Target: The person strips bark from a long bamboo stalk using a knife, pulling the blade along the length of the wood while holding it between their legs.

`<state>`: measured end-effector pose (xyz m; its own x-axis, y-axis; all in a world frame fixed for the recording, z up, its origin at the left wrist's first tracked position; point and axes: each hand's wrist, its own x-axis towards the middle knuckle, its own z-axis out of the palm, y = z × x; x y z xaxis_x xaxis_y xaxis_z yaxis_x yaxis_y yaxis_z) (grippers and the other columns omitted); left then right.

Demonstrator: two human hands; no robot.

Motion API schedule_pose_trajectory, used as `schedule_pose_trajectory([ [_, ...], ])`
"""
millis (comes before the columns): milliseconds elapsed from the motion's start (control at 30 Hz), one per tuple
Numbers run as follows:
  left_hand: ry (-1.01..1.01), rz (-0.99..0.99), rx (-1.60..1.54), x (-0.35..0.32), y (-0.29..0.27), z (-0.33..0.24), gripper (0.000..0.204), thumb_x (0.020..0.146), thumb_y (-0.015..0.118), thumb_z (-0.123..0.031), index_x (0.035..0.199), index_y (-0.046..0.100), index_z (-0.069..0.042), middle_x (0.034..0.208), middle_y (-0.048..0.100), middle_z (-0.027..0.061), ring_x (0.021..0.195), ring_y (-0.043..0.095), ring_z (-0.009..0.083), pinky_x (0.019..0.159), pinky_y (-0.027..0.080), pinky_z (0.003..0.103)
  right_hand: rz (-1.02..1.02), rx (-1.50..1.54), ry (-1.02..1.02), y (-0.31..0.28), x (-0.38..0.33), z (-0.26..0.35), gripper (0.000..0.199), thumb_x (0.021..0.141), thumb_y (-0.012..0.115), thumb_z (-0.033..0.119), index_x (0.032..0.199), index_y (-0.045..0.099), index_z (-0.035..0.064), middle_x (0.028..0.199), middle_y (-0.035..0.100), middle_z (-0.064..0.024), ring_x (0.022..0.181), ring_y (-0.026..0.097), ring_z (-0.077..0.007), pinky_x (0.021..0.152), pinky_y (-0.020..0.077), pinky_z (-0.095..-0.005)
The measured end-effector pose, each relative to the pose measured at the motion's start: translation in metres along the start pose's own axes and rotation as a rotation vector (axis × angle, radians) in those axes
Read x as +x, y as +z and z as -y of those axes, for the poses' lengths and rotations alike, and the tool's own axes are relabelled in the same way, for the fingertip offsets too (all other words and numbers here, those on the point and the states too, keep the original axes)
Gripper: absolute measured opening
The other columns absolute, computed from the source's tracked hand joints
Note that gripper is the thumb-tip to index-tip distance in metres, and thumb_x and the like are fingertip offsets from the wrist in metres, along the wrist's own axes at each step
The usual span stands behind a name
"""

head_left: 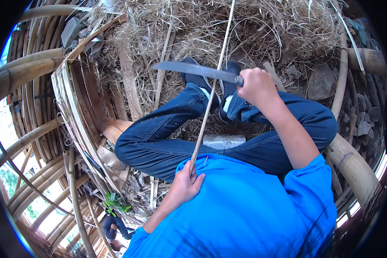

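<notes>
A long, thin bamboo strip (pixel 213 84) runs from my lap up past my shoes and out of the top of the picture. Its near end is in my left hand (pixel 187 184), which is closed round it against my blue shirt. My right hand (pixel 256 86) grips the dark handle of a large knife (pixel 193 70). The long grey blade points left and crosses the strip just above my shoes; whether it touches the strip, I cannot tell. My legs in dark jeans are bent outward on both sides of the strip.
Pale shavings (pixel 284 26) heap up beyond my shoes. A grey block (pixel 224 141) lies between my thighs. Split bamboo and planks (pixel 79 124) stand at left, with a thick bamboo pole (pixel 352 165) at right. Stones (pixel 363 128) lie far right. Another person (pixel 116 228) is at lower left.
</notes>
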<state>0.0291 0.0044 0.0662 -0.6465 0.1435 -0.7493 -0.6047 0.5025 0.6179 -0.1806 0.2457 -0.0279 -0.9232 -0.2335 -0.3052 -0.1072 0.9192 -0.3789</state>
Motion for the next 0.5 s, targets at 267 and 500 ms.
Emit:
schedule_pose_trajectory([
  [267,-0.041,0.022,-0.05,-0.005,0.002,0.004,0.025,0.085,0.065,-0.004,0.097,0.044,-0.001,0.064,0.036,-0.0007,0.054,0.034,0.0051,0.048,0.031,0.024,-0.101,-0.055,0.164,-0.014,0.065,-0.044,0.019,0.077,0.064,0.021,0.082,0.069,0.0028,0.08,0.068,-0.0208,0.079,0.067,-0.038,0.075,0.0549,-0.0459],
  [500,-0.083,0.005,-0.076,-0.006,-0.004,0.001,0.023,0.086,0.065,-0.004,0.096,0.044,-0.001,0.066,0.038,-0.0005,0.056,0.036,0.0057,0.05,0.034,0.024,-0.105,-0.082,0.167,-0.009,0.085,-0.041,0.024,0.077,0.065,0.024,0.088,0.068,0.0019,0.088,0.068,-0.0214,0.084,0.067,-0.0371,0.077,0.0545,-0.0458],
])
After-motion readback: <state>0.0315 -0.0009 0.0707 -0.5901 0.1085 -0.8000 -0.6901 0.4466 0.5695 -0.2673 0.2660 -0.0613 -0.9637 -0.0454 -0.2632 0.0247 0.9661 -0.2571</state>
